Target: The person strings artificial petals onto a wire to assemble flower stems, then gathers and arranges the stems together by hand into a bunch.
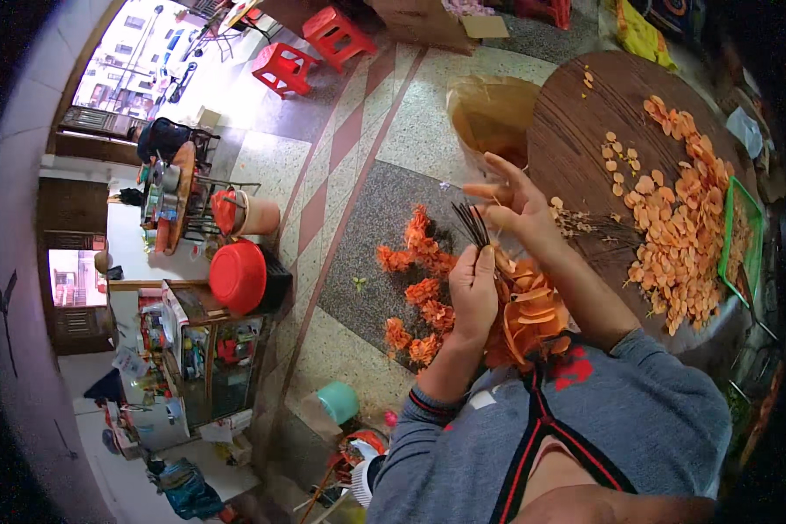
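My left hand point(475, 293) is closed around a bundle of thin dark stems point(470, 223), whose ends fan out above the thumb. Just to the right, my right hand point(522, 210) has its fingers apart, close to the stems. I cannot make out anything firmly held in it. Large orange artificial petals point(533, 319) gather against my lap, below both hands. Several ruffled orange artificial flowers point(424, 293) lie on the floor left of my left hand.
A round brown wooden table point(568, 113) at the right carries many loose orange petals point(672, 218), a bunch of thin stems point(585, 223) and a green basket point(732, 229). Beyond my hands stands a brown bag point(489, 109). Red stools point(339, 37) and a red basin point(237, 276) are farther left.
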`<state>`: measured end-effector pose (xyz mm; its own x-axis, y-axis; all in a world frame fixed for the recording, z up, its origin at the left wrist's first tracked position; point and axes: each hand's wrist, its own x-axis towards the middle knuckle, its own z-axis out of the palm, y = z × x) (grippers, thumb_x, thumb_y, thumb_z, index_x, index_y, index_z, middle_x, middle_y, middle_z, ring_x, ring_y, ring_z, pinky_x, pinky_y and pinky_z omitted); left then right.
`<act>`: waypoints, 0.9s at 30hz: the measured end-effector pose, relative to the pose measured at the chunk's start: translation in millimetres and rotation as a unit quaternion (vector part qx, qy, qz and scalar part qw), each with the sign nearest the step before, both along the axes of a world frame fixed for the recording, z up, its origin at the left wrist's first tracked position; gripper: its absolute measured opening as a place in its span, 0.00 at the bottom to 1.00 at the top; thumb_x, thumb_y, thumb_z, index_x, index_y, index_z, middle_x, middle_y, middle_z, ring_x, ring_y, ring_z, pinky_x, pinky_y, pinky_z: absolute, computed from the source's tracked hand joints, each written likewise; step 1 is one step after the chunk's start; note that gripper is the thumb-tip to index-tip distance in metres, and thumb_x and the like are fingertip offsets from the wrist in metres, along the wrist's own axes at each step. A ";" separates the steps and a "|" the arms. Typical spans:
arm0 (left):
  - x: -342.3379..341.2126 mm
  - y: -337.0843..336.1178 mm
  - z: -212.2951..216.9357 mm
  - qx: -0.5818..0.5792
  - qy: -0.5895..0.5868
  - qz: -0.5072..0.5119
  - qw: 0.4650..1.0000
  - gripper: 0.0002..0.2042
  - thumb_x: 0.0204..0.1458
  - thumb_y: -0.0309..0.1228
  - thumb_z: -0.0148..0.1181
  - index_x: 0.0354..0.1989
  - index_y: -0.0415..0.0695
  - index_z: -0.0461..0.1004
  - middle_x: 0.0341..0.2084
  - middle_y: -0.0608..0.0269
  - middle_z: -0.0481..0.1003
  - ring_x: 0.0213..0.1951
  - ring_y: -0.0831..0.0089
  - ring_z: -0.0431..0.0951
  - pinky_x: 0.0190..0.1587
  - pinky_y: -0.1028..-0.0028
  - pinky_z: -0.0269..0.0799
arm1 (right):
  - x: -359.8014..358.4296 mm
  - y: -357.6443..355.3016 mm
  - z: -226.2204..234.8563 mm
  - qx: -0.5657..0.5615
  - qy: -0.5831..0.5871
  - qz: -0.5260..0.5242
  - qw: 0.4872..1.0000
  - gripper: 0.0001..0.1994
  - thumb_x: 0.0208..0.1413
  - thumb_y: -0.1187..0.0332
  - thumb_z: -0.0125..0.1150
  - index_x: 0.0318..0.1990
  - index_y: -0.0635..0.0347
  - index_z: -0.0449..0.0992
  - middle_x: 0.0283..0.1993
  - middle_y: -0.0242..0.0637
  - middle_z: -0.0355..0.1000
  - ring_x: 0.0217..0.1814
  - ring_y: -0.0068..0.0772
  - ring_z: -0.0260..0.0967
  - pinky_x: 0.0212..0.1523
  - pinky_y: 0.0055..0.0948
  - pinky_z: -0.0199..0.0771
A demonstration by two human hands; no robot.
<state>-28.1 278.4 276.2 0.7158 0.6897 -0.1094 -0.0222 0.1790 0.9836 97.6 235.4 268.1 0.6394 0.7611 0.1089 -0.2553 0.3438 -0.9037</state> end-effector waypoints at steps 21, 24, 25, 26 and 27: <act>-30.1 28.2 21.7 0.322 0.082 -0.064 0.941 0.06 0.54 0.27 0.49 0.31 0.37 0.69 0.20 0.56 0.69 0.25 0.69 0.70 0.28 0.74 0.65 | 62.2 13.0 26.6 -0.272 -0.094 0.526 0.800 0.31 0.59 0.52 0.44 0.65 0.58 0.48 0.39 0.42 0.73 0.36 0.30 0.71 0.37 0.26 0.65; -27.3 20.9 10.1 0.164 0.072 0.008 0.984 0.07 0.55 0.27 0.49 0.35 0.36 0.70 0.24 0.63 0.71 0.28 0.79 0.69 0.29 0.78 0.65 | 46.2 -6.8 18.6 -0.175 -0.061 0.457 0.870 0.32 0.52 0.67 0.55 0.64 0.63 0.49 0.33 0.38 0.73 0.31 0.27 0.70 0.34 0.23 0.67; -24.8 18.5 9.1 0.121 0.043 0.028 0.991 0.07 0.55 0.27 0.50 0.36 0.35 0.71 0.25 0.65 0.71 0.28 0.81 0.68 0.30 0.79 0.65 | 37.0 -11.6 17.4 -0.173 -0.062 0.458 0.870 0.32 0.52 0.67 0.55 0.64 0.63 0.49 0.33 0.38 0.73 0.31 0.27 0.70 0.34 0.23 0.67; -22.7 16.4 7.9 0.079 0.013 0.051 0.996 0.08 0.56 0.27 0.50 0.37 0.35 0.71 0.26 0.66 0.71 0.29 0.83 0.67 0.30 0.80 0.64 | 29.1 -14.2 13.6 -0.098 0.005 0.420 0.902 0.34 0.49 0.71 0.57 0.64 0.63 0.48 0.32 0.38 0.73 0.31 0.26 0.69 0.35 0.23 0.68; -19.7 13.4 8.3 0.054 -0.015 0.031 0.998 0.08 0.56 0.27 0.50 0.37 0.35 0.71 0.27 0.69 0.71 0.30 0.84 0.66 0.31 0.81 0.64 | 23.4 -19.0 8.4 -0.024 0.072 0.374 0.924 0.37 0.46 0.74 0.59 0.64 0.63 0.47 0.31 0.37 0.72 0.31 0.25 0.69 0.35 0.23 0.68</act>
<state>-47.8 291.8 284.5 0.6736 0.7390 -0.0114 -0.0595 0.0696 0.9958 121.1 216.4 276.4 -0.0624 0.9979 0.0190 -0.5243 -0.0166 -0.8514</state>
